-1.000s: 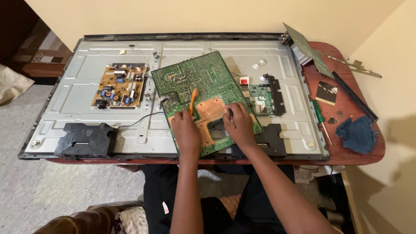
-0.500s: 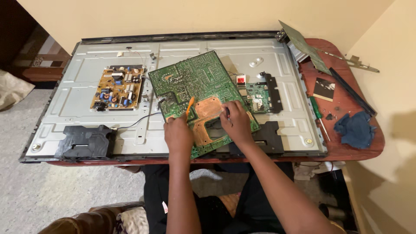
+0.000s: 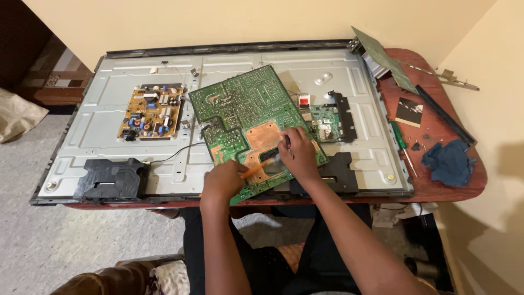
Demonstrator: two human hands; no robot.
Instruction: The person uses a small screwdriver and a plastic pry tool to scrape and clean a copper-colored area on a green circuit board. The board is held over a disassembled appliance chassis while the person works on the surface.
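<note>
Down on the near half of the opened television's metal back panel point(image 3: 98, 131) lies the large green circuit board point(image 3: 245, 109), tilted. Both forearms reach up from the bottom edge. The left hand point(image 3: 222, 179) rests on the board's near edge, fingers closed around an orange tool point(image 3: 255, 168) angled toward the copper patch. The right hand point(image 3: 297, 153) presses on the board, fingers curled together; whether it holds anything I cannot tell.
</note>
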